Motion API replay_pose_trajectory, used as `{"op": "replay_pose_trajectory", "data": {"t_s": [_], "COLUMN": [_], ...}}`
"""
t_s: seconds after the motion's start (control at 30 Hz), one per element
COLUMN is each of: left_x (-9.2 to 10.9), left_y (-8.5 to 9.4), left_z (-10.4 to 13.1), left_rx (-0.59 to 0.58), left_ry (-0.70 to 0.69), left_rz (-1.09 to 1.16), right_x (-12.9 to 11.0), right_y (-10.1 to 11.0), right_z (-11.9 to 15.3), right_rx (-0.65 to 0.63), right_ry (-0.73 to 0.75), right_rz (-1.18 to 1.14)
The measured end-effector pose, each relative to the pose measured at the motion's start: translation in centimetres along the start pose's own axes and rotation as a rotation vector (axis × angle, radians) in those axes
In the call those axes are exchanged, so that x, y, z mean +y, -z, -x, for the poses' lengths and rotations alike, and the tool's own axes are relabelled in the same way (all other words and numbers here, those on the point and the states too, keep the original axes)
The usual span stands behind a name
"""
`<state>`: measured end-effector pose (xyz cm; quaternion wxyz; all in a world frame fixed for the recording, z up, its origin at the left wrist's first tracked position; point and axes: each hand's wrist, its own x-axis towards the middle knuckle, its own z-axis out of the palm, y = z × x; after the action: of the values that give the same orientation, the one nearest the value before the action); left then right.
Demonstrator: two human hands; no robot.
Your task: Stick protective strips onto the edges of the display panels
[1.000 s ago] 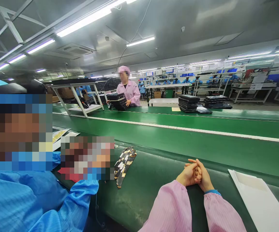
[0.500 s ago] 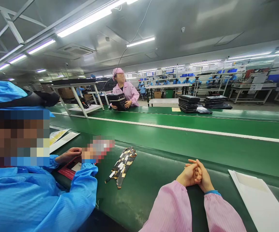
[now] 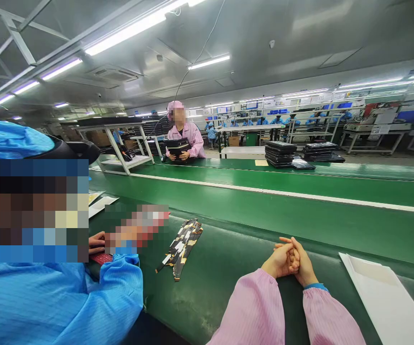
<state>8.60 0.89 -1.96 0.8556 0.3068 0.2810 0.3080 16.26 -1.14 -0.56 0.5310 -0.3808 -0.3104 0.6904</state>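
Observation:
My left hand (image 3: 277,262) and my right hand (image 3: 305,269) are clasped together above the green bench, fingers folded into each other. Both are closed, and no object shows in them. To their left, a bunch of black flex cables (image 3: 183,248) with white and gold patches lies on the bench. On the other side, apart from my right hand, are white paper sheets (image 3: 386,297), slightly fanned.
A co-worker in a blue smock (image 3: 59,297) leans in at the left, hands over a red item, partly blurred out. Across the green belt (image 3: 264,211), a person in pink (image 3: 194,139) holds a black stack. Further stacks of black panels (image 3: 280,154) stand at the far edge.
The blue-clad co-worker has leaned further right and forward over the red item. Across the belt, the person's black stack has shifted slightly right. My clasped hands have not moved.

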Motion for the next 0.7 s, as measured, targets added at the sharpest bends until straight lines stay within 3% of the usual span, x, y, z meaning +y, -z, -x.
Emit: {"op": "replay_pose_trajectory", "data": {"t_s": [0.7], "left_x": [0.02], "left_y": [-0.01], "left_z": [0.01], "left_rx": [0.019], "left_ry": [0.012], "left_rz": [-0.010], "right_x": [0.06], "right_y": [0.00], "right_z": [0.07], "right_rx": [-0.011], "right_ry": [0.014], "right_rz": [0.003]}}
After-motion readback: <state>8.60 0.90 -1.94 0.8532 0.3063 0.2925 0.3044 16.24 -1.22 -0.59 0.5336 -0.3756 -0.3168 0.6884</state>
